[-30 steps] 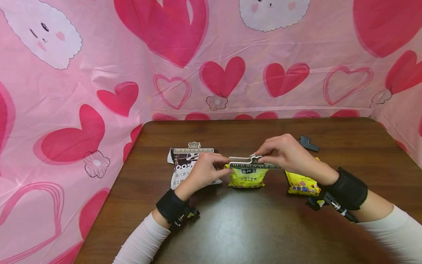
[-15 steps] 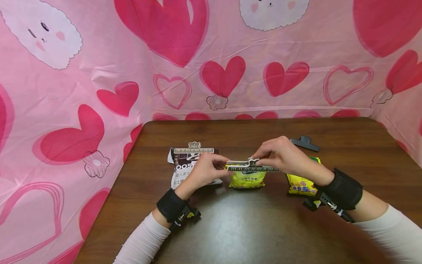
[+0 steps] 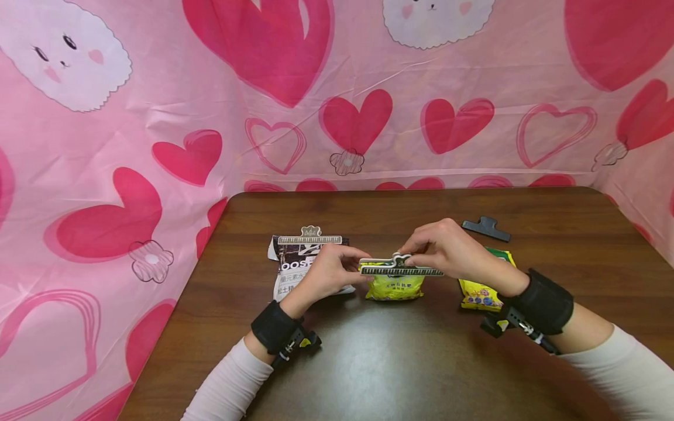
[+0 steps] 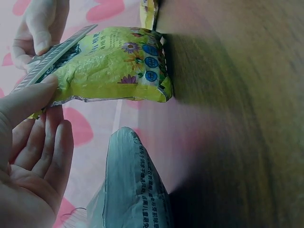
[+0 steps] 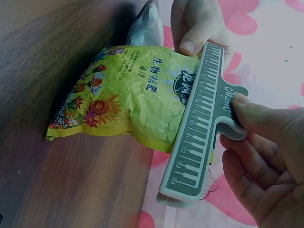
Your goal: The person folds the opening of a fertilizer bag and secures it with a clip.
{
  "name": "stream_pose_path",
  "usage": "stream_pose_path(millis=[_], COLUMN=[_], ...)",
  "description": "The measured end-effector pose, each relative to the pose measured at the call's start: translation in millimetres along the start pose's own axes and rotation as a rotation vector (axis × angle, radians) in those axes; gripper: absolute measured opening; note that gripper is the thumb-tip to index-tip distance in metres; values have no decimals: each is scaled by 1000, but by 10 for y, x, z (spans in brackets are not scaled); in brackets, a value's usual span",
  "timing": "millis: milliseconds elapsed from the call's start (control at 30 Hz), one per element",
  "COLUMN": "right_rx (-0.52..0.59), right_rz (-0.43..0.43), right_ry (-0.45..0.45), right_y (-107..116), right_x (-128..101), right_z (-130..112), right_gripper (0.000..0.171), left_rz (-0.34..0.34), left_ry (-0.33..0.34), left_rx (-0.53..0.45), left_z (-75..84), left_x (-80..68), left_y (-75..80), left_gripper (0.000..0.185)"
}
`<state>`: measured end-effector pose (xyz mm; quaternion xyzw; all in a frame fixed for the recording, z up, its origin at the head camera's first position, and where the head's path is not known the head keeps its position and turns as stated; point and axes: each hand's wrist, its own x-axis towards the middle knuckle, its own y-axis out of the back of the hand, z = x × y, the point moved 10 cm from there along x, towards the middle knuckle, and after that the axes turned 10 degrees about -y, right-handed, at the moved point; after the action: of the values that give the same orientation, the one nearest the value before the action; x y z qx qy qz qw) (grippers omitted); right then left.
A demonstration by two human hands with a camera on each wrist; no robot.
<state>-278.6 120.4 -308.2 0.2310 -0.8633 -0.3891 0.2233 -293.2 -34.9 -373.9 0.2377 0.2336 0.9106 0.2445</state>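
A yellow fertilizer bag (image 3: 395, 288) with printed flowers stands upright at the middle of the table. My left hand (image 3: 330, 272) pinches its top left corner, the thumb in front and the fingers behind, as the left wrist view shows. Across the bag's top edge lies a long bag clip (image 5: 194, 126) with a piano-key pattern. My right hand (image 3: 447, 248) pinches the clip's handle between thumb and fingers. In the right wrist view the clip covers the upper edge of the bag, its far bar mostly hidden.
At left stands a white and dark bag (image 3: 289, 280) with a similar clip (image 3: 309, 238) on its top. Behind my right wrist is a second yellow bag (image 3: 476, 294), partly hidden. A black clip (image 3: 487, 228) lies farther back on the wooden table (image 3: 347, 362).
The clip has come down and slightly left over the bag's top edge, my right hand moving with it. My left hand stays nearly in place. More of the black clip shows.
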Motion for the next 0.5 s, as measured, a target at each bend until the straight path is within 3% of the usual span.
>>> stream_pose_path(millis=[500], right_rx=[-13], right_rz=[-15], right_ry=[-24], right_y=[-18], right_x=[-2], right_z=[10], right_gripper=[23], left_rz=[4], left_ry=[-25], left_rx=[19], left_z=[25], left_x=[3], left_y=[3], left_gripper=[28])
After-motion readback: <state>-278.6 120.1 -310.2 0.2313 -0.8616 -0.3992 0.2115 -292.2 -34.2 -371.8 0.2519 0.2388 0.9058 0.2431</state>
